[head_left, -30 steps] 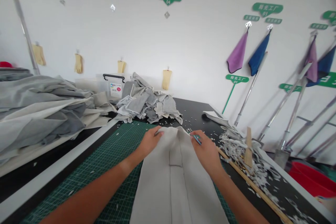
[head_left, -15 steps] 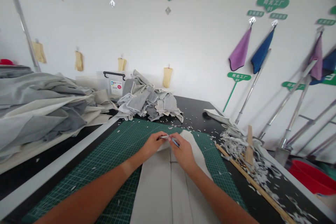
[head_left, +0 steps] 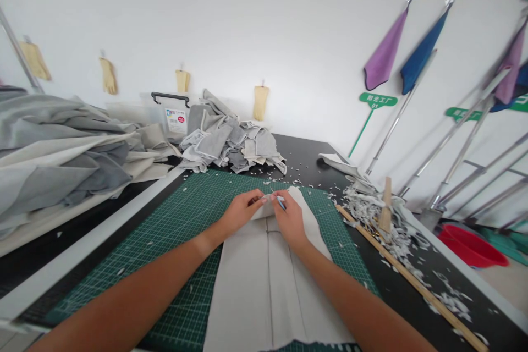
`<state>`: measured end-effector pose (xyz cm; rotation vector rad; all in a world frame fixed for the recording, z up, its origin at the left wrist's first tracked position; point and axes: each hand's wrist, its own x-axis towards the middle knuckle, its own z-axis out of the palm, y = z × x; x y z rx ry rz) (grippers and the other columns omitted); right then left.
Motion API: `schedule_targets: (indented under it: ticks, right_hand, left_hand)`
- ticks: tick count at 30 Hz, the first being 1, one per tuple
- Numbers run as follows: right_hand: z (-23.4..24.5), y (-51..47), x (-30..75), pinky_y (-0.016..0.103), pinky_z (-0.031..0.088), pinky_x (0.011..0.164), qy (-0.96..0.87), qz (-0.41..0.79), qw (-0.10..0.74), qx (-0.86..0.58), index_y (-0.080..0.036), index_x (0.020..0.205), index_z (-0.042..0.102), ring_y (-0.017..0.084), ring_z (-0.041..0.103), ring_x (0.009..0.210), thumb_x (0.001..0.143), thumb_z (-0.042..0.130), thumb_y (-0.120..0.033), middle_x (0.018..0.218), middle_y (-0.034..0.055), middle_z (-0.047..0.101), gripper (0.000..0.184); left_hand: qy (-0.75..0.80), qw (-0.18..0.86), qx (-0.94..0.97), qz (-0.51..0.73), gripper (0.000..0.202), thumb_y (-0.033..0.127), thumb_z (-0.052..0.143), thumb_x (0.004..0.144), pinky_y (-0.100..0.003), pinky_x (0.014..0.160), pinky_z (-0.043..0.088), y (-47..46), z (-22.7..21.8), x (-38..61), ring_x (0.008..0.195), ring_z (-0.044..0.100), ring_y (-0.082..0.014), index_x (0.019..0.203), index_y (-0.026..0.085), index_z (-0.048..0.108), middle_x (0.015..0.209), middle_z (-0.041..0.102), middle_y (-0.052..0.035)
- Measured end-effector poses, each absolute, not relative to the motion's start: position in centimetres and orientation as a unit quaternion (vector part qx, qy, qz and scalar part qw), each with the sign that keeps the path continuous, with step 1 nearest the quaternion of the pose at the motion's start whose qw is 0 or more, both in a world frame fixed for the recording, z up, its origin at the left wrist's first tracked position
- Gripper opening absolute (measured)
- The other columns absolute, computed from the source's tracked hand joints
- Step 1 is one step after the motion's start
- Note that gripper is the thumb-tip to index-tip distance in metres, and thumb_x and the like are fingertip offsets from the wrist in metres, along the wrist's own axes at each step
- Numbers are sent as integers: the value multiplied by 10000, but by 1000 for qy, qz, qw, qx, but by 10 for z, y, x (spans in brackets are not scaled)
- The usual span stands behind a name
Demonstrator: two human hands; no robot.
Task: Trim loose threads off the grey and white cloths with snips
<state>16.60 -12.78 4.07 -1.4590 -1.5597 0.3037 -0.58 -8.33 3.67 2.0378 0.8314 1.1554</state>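
A long pale grey cloth (head_left: 243, 286) with dark lines running along it lies on a green gridded cutting mat (head_left: 173, 264). Its far end is lifted and folded over toward me. My left hand (head_left: 240, 210) pinches this raised edge between thumb and fingers. Close beside it, my right hand (head_left: 290, 218) is closed around a slim blue tool (head_left: 281, 203) whose thin tip points at the cloth edge. The tool's exact kind is mostly hidden by the fingers. Both hands nearly meet above the far end of the cloth.
Grey cloth is heaped at the left (head_left: 61, 148), and a pile of smaller pieces (head_left: 226, 140) lies behind the mat by a clear bin (head_left: 175, 118). At right are a wooden strip (head_left: 412, 280), a short wooden piece (head_left: 386, 209) and cloth scraps (head_left: 363, 198).
The camera view has tilted downward, so the wall items sit higher and the cloth's near edge shows. My hands stay at the cloth's far end; the lifted flap shows more between them.
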Motion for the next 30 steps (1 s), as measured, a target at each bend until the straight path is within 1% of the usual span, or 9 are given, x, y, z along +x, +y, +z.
schedule_targets:
  ticks: [4,7,9,12,16,18,23,27,30]
  right_hand:
    - [41,-129,164,279,425,699,-644,132,474,-586,-267,1014,638,199,623,774,964,458,-500,855,-8,698,299]
    - [39,-129,163,292,442,751,-646,134,474,-583,-276,1008,639,211,644,842,962,466,-489,916,-5,716,279]
    - [39,-128,163,294,441,761,-650,134,468,-584,-282,1006,639,210,646,845,964,467,-483,919,-10,717,267]
    - [39,-129,164,281,429,732,-650,128,461,-591,-284,1005,634,200,638,810,965,468,-488,884,-18,707,265]
    - [42,-131,165,261,387,642,-645,112,454,-605,-280,1022,632,183,599,704,969,444,-529,739,-33,649,316]
    - [43,-133,165,258,372,626,-647,108,448,-607,-281,1024,631,176,578,664,971,435,-547,703,-41,626,334]
    - [44,-133,163,253,361,639,-671,105,427,-597,-290,984,627,173,588,697,979,422,-559,756,-44,647,338]
    - [43,-133,162,251,344,618,-677,105,411,-601,-288,963,633,170,571,668,993,383,-541,718,-44,629,357]
    - [44,-134,162,248,344,614,-677,106,410,-602,-289,970,638,165,563,658,984,399,-562,706,-48,620,363]
  left_hand:
    - [325,339,754,460,305,422,507,960,-226,661,377,-79,34,-5,703,491,-126,840,167,624,740,563,23]
    - [322,348,742,474,283,390,497,965,-235,719,405,-77,33,-5,781,539,-141,894,164,650,841,632,-1]
    - [316,353,741,476,276,379,494,967,-244,754,420,-76,33,-6,826,565,-153,932,165,666,891,662,-15]
    - [318,353,743,472,277,380,505,960,-252,766,433,-76,33,-6,836,586,-164,939,167,680,890,682,-20]
    - [319,345,751,463,267,377,527,945,-258,767,444,-75,31,-7,827,603,-171,939,172,697,882,702,-22]
    - [319,341,755,461,259,372,535,941,-259,765,446,-75,31,-7,825,609,-173,937,176,705,879,708,-21]
    - [321,338,752,467,271,371,518,953,-270,806,457,-74,32,-7,852,622,-178,966,180,710,922,717,-28]
    - [323,333,747,475,292,378,487,970,-272,837,458,-75,33,-7,876,621,-178,951,180,700,923,712,-26]
    - [316,335,753,470,279,372,493,965,-272,846,460,-74,33,-8,880,620,-178,947,180,695,924,711,-27]
